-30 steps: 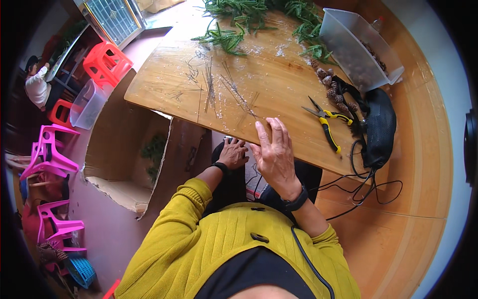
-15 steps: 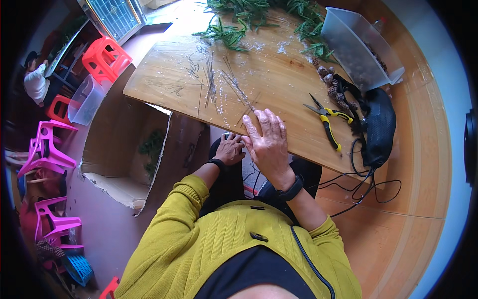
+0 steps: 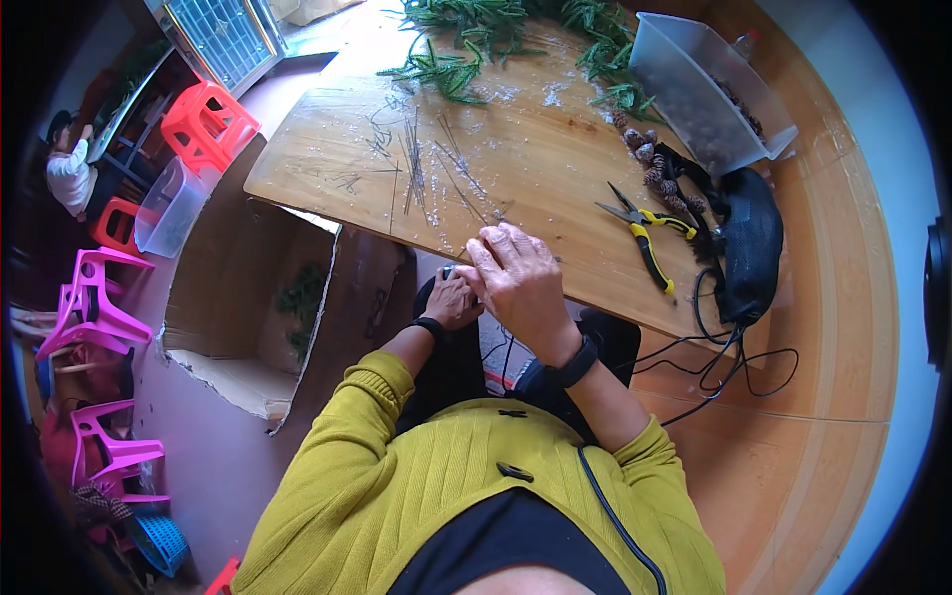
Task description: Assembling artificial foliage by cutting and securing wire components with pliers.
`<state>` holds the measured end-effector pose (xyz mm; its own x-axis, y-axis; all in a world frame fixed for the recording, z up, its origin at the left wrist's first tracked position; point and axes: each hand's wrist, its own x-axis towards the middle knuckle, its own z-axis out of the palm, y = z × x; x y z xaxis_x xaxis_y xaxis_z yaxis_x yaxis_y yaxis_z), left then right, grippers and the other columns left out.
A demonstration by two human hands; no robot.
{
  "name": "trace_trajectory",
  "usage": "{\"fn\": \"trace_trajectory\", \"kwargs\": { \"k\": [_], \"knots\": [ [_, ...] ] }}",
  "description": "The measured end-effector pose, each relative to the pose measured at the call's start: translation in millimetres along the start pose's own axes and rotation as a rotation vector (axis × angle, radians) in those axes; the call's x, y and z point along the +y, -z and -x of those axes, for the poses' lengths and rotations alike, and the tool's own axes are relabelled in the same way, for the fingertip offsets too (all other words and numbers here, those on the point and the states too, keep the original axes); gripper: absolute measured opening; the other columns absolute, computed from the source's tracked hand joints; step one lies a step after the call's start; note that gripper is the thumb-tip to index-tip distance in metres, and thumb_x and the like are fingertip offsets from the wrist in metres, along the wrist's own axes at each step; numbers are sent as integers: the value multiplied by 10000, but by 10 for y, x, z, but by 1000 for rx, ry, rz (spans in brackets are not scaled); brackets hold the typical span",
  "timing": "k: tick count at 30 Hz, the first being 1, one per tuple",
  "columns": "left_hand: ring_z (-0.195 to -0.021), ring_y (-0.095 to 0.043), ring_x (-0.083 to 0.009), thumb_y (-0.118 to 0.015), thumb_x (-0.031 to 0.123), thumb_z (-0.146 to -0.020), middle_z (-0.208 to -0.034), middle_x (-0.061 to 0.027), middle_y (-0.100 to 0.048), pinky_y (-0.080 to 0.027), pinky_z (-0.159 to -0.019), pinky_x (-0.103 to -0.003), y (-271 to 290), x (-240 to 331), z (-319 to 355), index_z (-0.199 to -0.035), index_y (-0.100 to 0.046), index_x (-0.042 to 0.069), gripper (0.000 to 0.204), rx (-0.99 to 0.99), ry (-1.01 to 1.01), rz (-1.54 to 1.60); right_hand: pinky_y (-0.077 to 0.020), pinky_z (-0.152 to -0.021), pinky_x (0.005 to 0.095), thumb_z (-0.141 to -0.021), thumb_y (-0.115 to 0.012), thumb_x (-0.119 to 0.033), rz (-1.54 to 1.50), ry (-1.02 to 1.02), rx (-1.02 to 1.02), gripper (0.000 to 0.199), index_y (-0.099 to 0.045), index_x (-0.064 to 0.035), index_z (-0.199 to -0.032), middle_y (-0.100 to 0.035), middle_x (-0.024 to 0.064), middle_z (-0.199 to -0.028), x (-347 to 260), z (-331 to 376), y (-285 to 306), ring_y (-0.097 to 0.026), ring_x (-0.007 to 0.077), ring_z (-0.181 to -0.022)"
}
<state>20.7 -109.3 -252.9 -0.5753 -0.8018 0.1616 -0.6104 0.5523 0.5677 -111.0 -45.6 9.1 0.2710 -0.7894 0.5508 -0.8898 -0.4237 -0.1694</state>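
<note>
My right hand (image 3: 518,283) is at the table's near edge, its fingers bent and drawn together. What they pinch, if anything, is hidden. Beside it, just below the edge and over my knee, my left hand (image 3: 453,299) is closed; a small dark bit shows at its fingertips, too small to name. The right thumb side meets the left fingers. Ahead of both hands, several thin wires (image 3: 415,174) lie loosely on the wooden table (image 3: 535,149) among white flecks. Farther right rest pliers (image 3: 643,236) with yellow and black handles, jaws apart.
Green artificial sprigs (image 3: 441,71) lie at the far side. Pine cones (image 3: 653,174), a clear plastic bin (image 3: 709,109) and a black pouch with cables (image 3: 751,248) occupy the right. A cardboard box (image 3: 233,288) stands left, near pink and red stools (image 3: 208,124). Another person (image 3: 71,174) sits far left.
My right hand has slid slightly left and toward me, its outstretched fingers now bent inward against the left hand. The left hand stays nearly in place.
</note>
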Motion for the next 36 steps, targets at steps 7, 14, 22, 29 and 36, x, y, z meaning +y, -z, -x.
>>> {"fn": "trace_trajectory", "kwargs": {
  "k": [7,14,22,29,36],
  "knots": [
    [-1189,-428,-272,-603,381,-777,-1122,-63,-555,-295,-980,-528,168,120,-25,-949,-685,139,308,-123,-37,-252,-463,-929,423,-833,-655,-140,36,49,126,194,-672,-31,-993,-652,125,-1065,71,138,-40,-608,311,-1043],
    [-1188,-429,-267,-617,385,-777,-1104,-56,-564,-306,-963,-515,228,179,0,-955,-688,144,308,-191,-29,-277,-494,-882,385,-830,-646,-73,-89,-85,180,163,-670,-16,-981,-664,135,-1031,310,-318,-91,-631,297,-1004],
    [-1160,-453,-250,-639,373,-764,-1113,-35,-583,-315,-942,-495,286,132,10,-938,-695,150,288,-195,-75,-219,-500,-701,289,-909,-556,-14,-117,-85,556,114,-635,-20,-992,-656,116,-874,336,-142,838,-642,205,-786],
    [-1162,-449,-241,-650,371,-749,-1135,-19,-579,-314,-933,-491,293,141,-23,-943,-699,157,293,-166,-82,-241,-402,-524,248,-969,-492,-92,-159,-821,299,121,-602,-42,-963,-560,65,-713,870,440,1388,-461,94,-554],
    [-1180,-433,-242,-650,372,-748,-1174,-13,-560,-310,-934,-501,262,183,-51,-950,-700,163,295,-203,-73,-256,-514,-647,337,-882,-613,-174,183,-717,85,150,-653,-42,-940,-676,141,-800,1649,176,1274,-667,263,-737]
  ]
}}
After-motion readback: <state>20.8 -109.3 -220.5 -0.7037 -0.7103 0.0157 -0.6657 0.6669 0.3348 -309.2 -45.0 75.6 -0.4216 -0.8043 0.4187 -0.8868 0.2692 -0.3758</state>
